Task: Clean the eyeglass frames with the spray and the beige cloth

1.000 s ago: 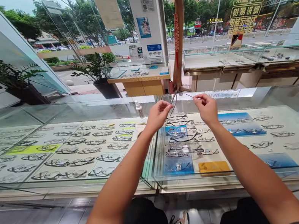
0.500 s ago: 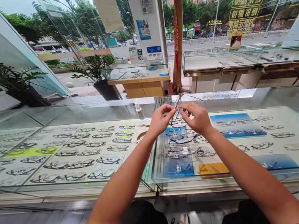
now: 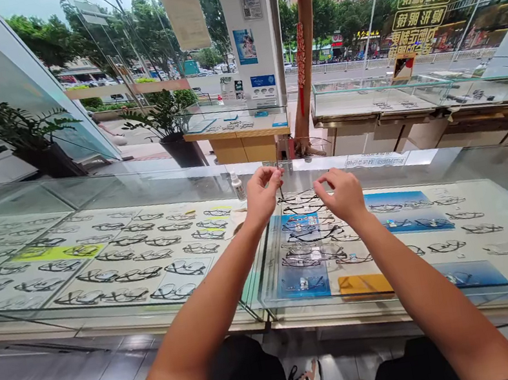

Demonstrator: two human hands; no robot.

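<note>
My left hand (image 3: 262,196) is raised over the glass counter (image 3: 276,316), thumb and fingertips pinching a thin dark rod (image 3: 280,180) that stands nearly upright. To its right, apart from it, is my right hand (image 3: 344,195), its thumb and forefinger drawn together; what they hold, if anything, is too small to make out. Below and between the hands, several pairs of glasses (image 3: 314,235) lie in the case. A small white bottle (image 3: 237,187) stands on the counter just left of my left hand.
Rows of glasses (image 3: 138,274) fill the left case. More frames lie on blue cards (image 3: 408,212) at the right, and a yellow block (image 3: 365,285) is near the front. Beyond the counter are a potted plant (image 3: 181,150), a wooden trunk (image 3: 304,56) and other display cases.
My hands have moved apart from where they met over the counter. My left hand has shifted left and slightly up, my right hand a little to the right.
</note>
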